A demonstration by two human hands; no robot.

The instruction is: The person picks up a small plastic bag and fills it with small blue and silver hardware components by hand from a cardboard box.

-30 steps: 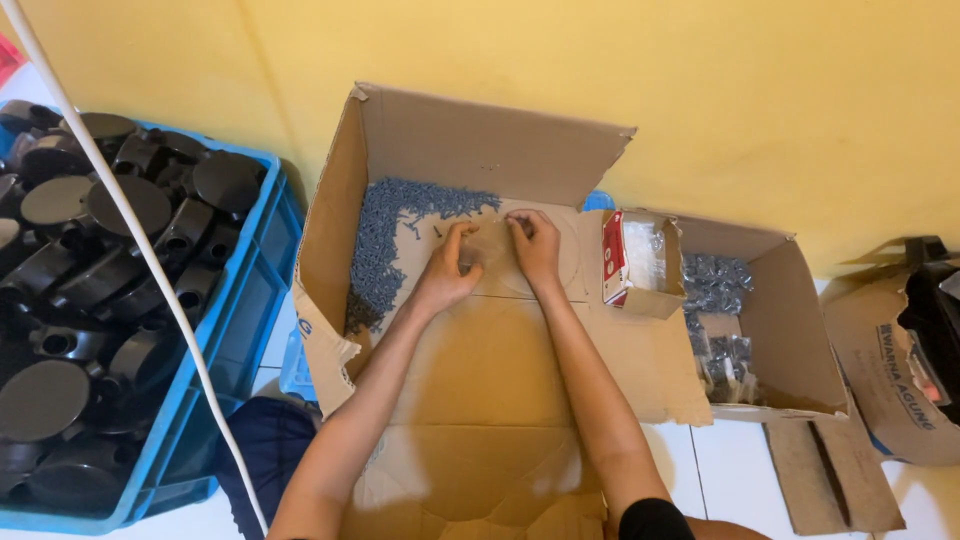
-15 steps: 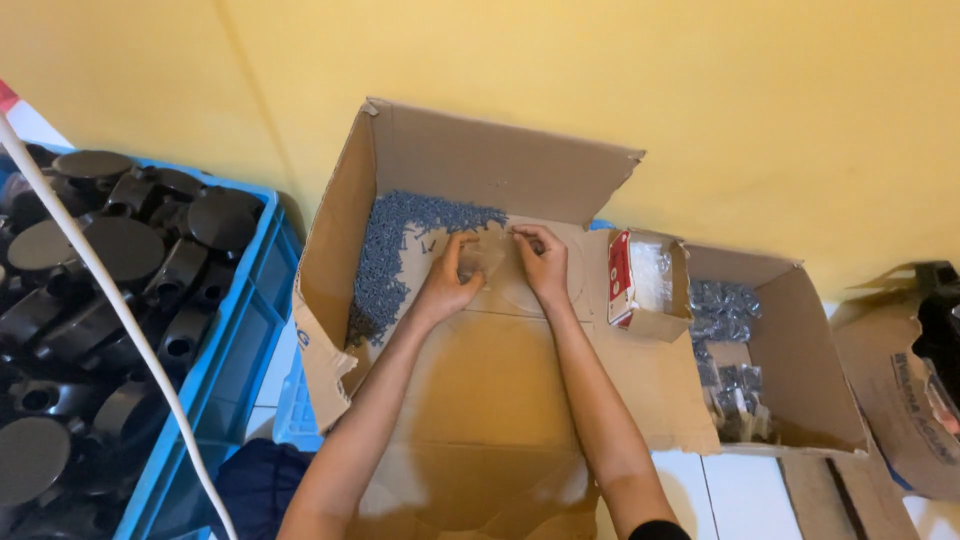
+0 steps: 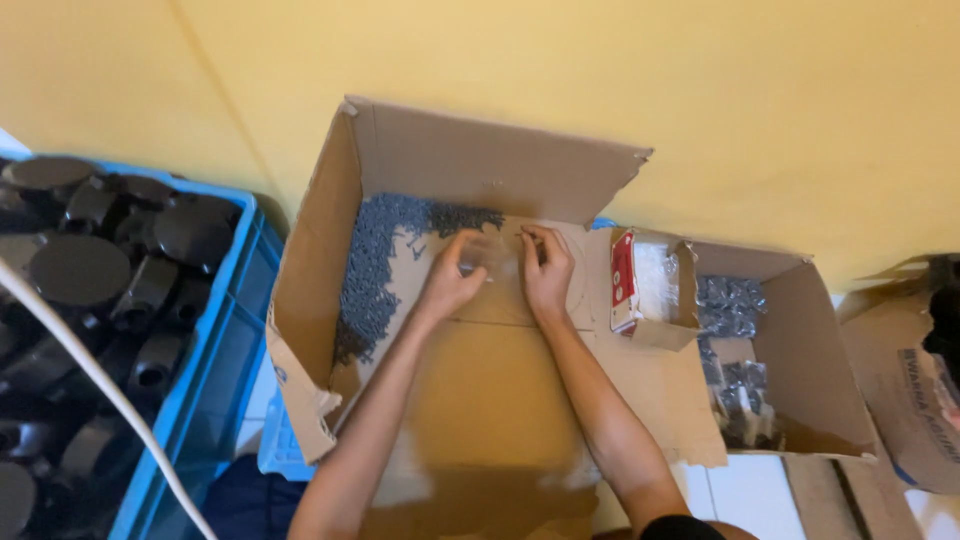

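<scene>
Screws point(image 3: 375, 262) lay heaped at ten o'clock inside the open cardboard box point(image 3: 480, 160); left hand point(image 3: 452, 280) and right hand point(image 3: 547, 268) pinched something small and unclear between them; a red-and-white carton point(image 3: 645, 285) stood at three o'clock; a blue crate point(image 3: 215, 370) at nine.

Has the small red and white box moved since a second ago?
No. The red and white box sits at the same spot between the two cardboard boxes; only the camera shifted.

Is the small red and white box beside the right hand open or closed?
Open. The small red and white box has its top flaps spread apart, and its pale inside shows from above. It rests near the right hand.
</scene>
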